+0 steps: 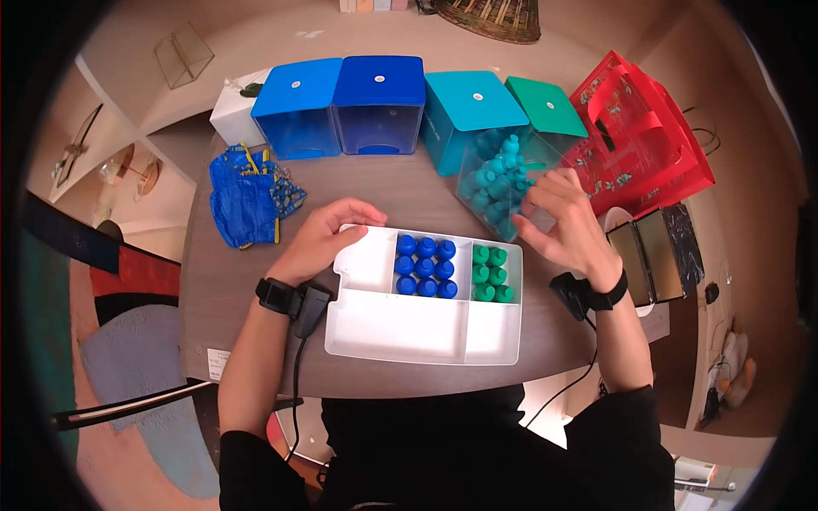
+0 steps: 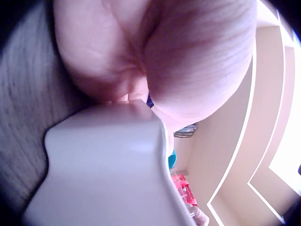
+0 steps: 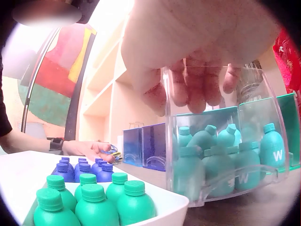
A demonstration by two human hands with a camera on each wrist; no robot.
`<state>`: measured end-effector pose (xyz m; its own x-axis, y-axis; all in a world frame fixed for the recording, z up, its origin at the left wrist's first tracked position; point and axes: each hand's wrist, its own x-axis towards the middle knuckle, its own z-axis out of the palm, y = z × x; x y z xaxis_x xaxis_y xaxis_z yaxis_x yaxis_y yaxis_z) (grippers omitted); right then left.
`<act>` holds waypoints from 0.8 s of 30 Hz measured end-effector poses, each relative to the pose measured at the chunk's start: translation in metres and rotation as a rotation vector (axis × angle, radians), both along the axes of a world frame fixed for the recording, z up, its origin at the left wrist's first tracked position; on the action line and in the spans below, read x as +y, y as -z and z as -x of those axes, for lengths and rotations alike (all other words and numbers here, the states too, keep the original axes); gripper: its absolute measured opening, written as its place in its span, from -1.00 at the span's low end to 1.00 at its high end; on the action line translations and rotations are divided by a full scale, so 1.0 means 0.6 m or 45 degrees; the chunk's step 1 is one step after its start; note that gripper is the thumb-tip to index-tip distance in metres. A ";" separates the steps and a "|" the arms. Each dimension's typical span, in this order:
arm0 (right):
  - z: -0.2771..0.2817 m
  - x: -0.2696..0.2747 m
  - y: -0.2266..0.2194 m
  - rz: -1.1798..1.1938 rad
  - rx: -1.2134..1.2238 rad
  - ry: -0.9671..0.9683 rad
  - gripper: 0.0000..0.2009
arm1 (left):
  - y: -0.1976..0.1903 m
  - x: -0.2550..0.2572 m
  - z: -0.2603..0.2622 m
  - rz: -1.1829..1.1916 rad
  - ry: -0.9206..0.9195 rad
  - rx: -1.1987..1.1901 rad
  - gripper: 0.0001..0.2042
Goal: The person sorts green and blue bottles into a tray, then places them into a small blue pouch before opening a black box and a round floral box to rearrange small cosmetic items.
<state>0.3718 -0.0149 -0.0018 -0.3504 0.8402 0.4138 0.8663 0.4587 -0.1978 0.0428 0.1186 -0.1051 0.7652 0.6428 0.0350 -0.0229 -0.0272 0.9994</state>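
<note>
A white divided tray [image 1: 396, 328] holds rows of blue bottles [image 1: 426, 266] and, to their right, green bottles [image 1: 492, 274]; its other compartments are bare. My left hand [image 1: 328, 238] grips the tray's upper left corner, thumb over the rim; the left wrist view shows the palm [image 2: 155, 52] close against the tray wall [image 2: 108, 165]. My right hand [image 1: 567, 221] is over a clear bin [image 3: 225, 183] of teal bottles [image 3: 204, 139]. Its fingers [image 3: 195, 92] hang down behind the bin's clear wall, apart from the bottles, with the thumb outside at the left.
Behind the tray stand two blue boxes [image 1: 298, 89] [image 1: 379, 85], a teal box [image 1: 475, 100] and a green box [image 1: 545, 106]. A red bag [image 1: 639, 136] is at the right, a crumpled blue bag [image 1: 243, 200] at the left. A white box [image 1: 234, 115] stands at the back left.
</note>
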 end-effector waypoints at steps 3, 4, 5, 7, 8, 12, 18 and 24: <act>-0.004 -0.023 -0.004 -0.036 0.024 0.094 -0.84 | -0.002 -0.001 -0.001 -0.009 0.013 0.007 -0.80; -0.009 -0.028 -0.004 -0.030 0.023 0.083 -0.84 | -0.002 -0.002 0.001 -0.011 0.004 0.028 -0.80; -0.016 -0.034 -0.004 -0.079 0.053 0.105 -0.82 | -0.002 -0.003 0.002 0.002 -0.009 0.032 -0.80; -0.017 -0.048 -0.008 -0.140 0.114 0.183 -0.78 | -0.003 -0.001 0.002 0.012 0.010 -0.005 -0.81; -0.019 -0.052 -0.005 -0.223 0.170 0.181 -0.77 | -0.002 -0.002 0.004 0.016 -0.007 0.003 -0.81; -0.025 -0.079 -0.026 -0.350 0.257 0.113 -0.74 | -0.002 -0.003 0.001 0.063 -0.015 -0.054 -0.84; 0.002 -0.125 -0.084 -0.424 0.401 -0.014 -0.76 | 0.002 -0.010 -0.005 -0.018 -0.074 -0.031 -0.88; 0.066 -0.138 -0.119 -0.053 0.494 -0.271 -0.76 | 0.015 -0.014 -0.014 -0.001 -0.261 -0.059 -0.86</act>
